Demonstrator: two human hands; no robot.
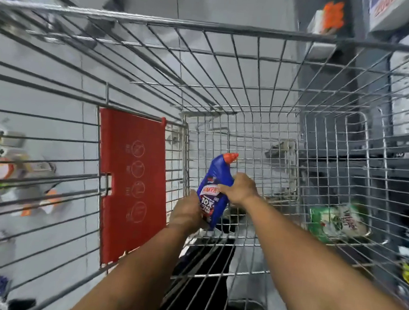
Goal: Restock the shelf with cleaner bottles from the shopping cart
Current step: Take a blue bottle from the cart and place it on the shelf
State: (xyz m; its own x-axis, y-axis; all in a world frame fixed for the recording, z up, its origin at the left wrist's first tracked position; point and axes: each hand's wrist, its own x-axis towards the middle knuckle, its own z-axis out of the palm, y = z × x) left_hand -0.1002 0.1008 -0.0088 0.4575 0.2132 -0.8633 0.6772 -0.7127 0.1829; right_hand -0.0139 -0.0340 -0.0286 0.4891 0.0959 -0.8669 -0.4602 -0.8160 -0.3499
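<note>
A blue cleaner bottle (pixel 213 180) with a red angled cap and a red-and-white label is held deep inside the wire shopping cart (pixel 208 28), near the cart's floor. My left hand (pixel 186 214) grips its lower end from the left. My right hand (pixel 238 189) clasps its middle from the right. The bottle tilts with its cap pointing up and to the right. Both forearms reach down into the basket from the bottom of the view.
A red plastic child-seat flap (pixel 130 185) hangs on the cart's left inner wall. Beyond the right wall stand dark shelves (pixel 394 155) with a green-and-white pack (pixel 337 221) and other goods. Blurred products lie on the left outside the cart.
</note>
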